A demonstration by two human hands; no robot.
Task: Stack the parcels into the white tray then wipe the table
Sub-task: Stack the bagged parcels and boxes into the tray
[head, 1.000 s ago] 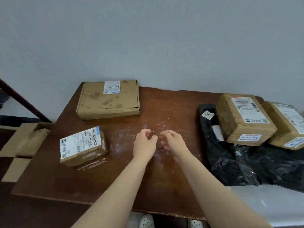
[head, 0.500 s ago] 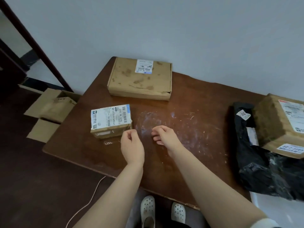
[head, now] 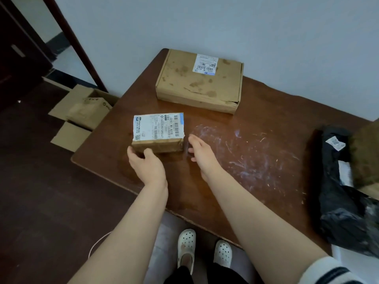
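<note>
A small brown parcel with a white shipping label lies near the left front of the brown table. My left hand is at its near left corner, fingers and thumb spread and touching the front face. My right hand is open just right of the parcel, fingertips close to its right side. A larger flat cardboard parcel lies at the back of the table by the wall. At the right edge a black plastic parcel lies under a partly visible brown box. A white surface shows at bottom right.
White scuff marks cover the tabletop's middle. Open cardboard boxes sit on the dark floor left of the table. A dark wooden post leans against the wall. My feet in white clogs stand at the table's front edge.
My view swung left, pushing the right-hand parcels towards the frame edge. Both hands moved from the table's middle to either side of the small labelled parcel, and their fingers spread out.
</note>
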